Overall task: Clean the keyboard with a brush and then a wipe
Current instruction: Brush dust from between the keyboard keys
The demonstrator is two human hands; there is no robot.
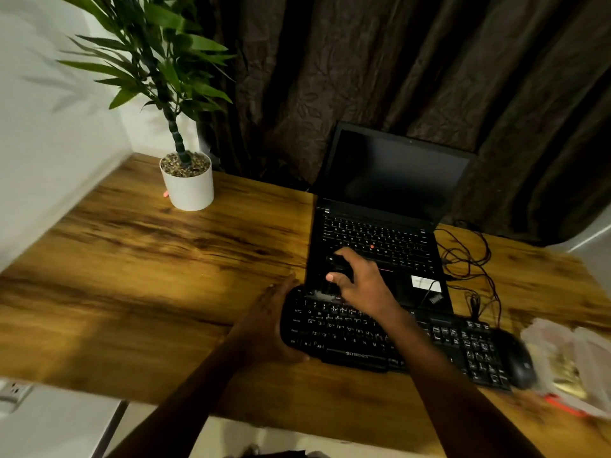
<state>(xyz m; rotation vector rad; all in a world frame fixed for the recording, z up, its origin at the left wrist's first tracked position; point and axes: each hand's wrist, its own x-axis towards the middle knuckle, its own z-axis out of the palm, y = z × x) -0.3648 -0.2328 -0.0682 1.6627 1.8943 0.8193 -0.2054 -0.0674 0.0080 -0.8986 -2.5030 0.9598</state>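
A black external keyboard (pixel 380 338) lies near the front edge of the wooden desk (pixel 148 276). My left hand (pixel 271 322) grips its left end, thumb on the front corner. My right hand (pixel 360 279) is closed on a small black brush (pixel 334 272) whose pale bristles (pixel 322 295) touch the keyboard's top-left row of keys. My right forearm crosses over the middle of the keyboard and hides some keys.
An open black laptop (pixel 383 226) stands just behind the keyboard. A black mouse (pixel 517 361) sits at the keyboard's right end, beside a crumpled clear packet (pixel 575 361). Black cables (pixel 469 259) trail right of the laptop. A white potted plant (pixel 188 183) stands back left.
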